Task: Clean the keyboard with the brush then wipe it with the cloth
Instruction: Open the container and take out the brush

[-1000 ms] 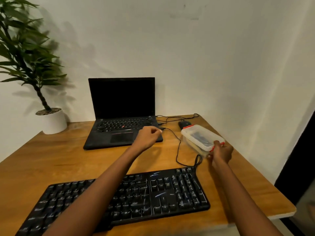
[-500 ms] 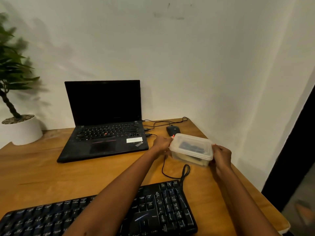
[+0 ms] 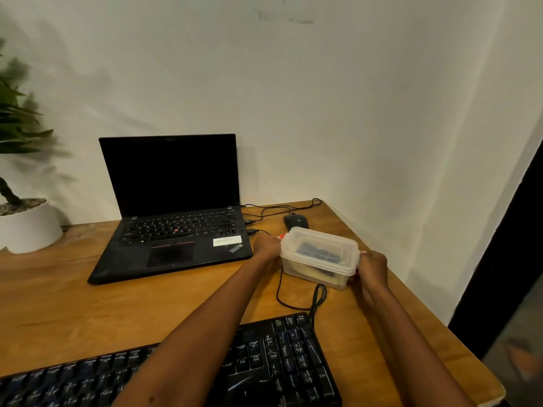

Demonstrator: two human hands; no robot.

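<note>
OK, head view. Your keyboard (image 3: 264, 362) is at 6 o'clock on the near edge of the table (image 3: 88, 312): black, flat, running off frame at bottom left, with your left forearm crossing over its middle. Its cable (image 3: 280, 292) leaves the far right corner, loops on the wood, then passes under the container (image 3: 320, 257) toward the laptop (image 3: 176, 230). The container sits at 2 o'clock from the keyboard, resting on the table just right of the laptop's front corner: clear plastic, lid on, with a red latch (image 3: 281, 237) showing at its left end. Something dark and bluish shows through the lid, but you can't tell from here whether it is the brush or the cloth. Your left hand (image 3: 266, 246) grasps the container's left end, fingers curled in at that latch. Your right hand (image 3: 371, 267) grasps the right end, fingers wrapped onto the side wall below the lid rim with a bit of red showing under them. So both hands are clamped on the box, one at 9 and one at 3 of it. The laptop is at 11 o'clock, open, screen dark, two plugs in its right side. The mouse (image 3: 296, 221) is at 12 of the container, just behind it and not touching. The white plant pot (image 3: 29, 227) is at 9 o'clock, at the table's left edge against the wall.
</note>
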